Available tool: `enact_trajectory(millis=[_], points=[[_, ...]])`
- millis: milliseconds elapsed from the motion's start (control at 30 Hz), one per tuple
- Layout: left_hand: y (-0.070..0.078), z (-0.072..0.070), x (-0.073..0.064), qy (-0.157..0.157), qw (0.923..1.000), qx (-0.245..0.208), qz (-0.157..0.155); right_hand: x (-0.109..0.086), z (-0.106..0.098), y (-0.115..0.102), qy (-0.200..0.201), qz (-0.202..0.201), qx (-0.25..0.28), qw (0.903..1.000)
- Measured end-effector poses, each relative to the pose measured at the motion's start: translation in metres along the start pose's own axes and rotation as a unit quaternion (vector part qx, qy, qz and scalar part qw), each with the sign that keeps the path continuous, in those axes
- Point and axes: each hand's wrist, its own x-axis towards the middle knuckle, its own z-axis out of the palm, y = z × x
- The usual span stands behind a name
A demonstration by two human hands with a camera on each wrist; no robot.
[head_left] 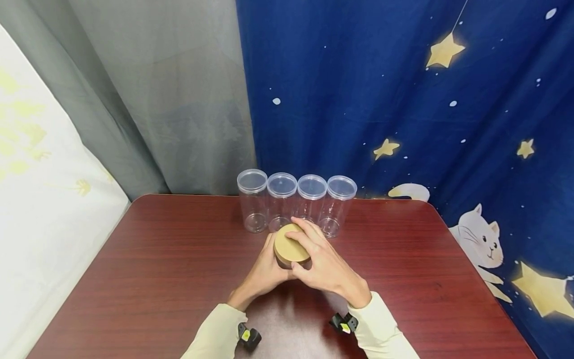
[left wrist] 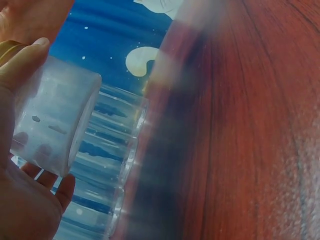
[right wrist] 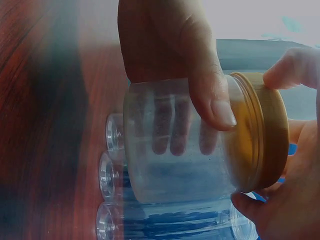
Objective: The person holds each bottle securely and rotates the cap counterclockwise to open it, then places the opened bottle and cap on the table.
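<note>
A clear plastic jar with a gold screw lid is held between both hands over the table. My left hand grips the jar's body, its thumb across the near side and its fingers showing through the clear wall in the right wrist view. Around the rim of the lid curl the fingers and thumb of my right hand. The lid sits on the jar's mouth; whether it is tight I cannot tell. In the left wrist view the jar's base hangs apart from the tabletop.
Several tall clear jars with translucent lids stand side by side in a row just beyond the hands, near the back edge of the red-brown wooden table. Behind the table hang a grey curtain and a blue star-patterned curtain.
</note>
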Motion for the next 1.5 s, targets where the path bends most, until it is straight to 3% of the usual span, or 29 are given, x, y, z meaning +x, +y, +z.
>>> enact_trajectory(millis=[133, 300, 433, 600, 733, 1000, 1267, 1500], points=[[0.0, 0.001, 0.0, 0.005, 0.9999, 0.01, -0.003, 0.0, 0.002, -0.002, 0.035, 0.013, -0.035, 0.9987], [0.002, 0.004, 0.0, 0.025, 0.9994, 0.022, -0.013, 0.001, 0.003, -0.014, 0.081, 0.076, -0.1, 0.9888], [0.002, 0.007, -0.001, 0.037, 0.9992, 0.017, -0.004, 0.001, 0.006, -0.021, 0.086, 0.11, -0.154, 0.9782], [0.0, 0.009, -0.004, 0.039, 0.9987, 0.022, 0.026, 0.001, 0.009, -0.024, 0.08, 0.121, -0.182, 0.9725], [0.001, 0.01, -0.004, 0.041, 0.9983, 0.029, 0.029, 0.0, 0.01, -0.024, 0.074, 0.122, -0.185, 0.9722], [0.002, 0.009, -0.003, 0.038, 0.9986, 0.036, 0.008, 0.0, 0.009, -0.023, 0.065, 0.101, -0.152, 0.981], [0.0, 0.009, -0.003, 0.047, 0.9954, 0.071, 0.045, 0.001, 0.008, -0.022, 0.054, 0.075, -0.128, 0.9875], [0.002, 0.008, -0.003, 0.041, 0.9964, 0.068, 0.029, 0.0, 0.007, -0.021, 0.034, 0.076, -0.103, 0.9912]])
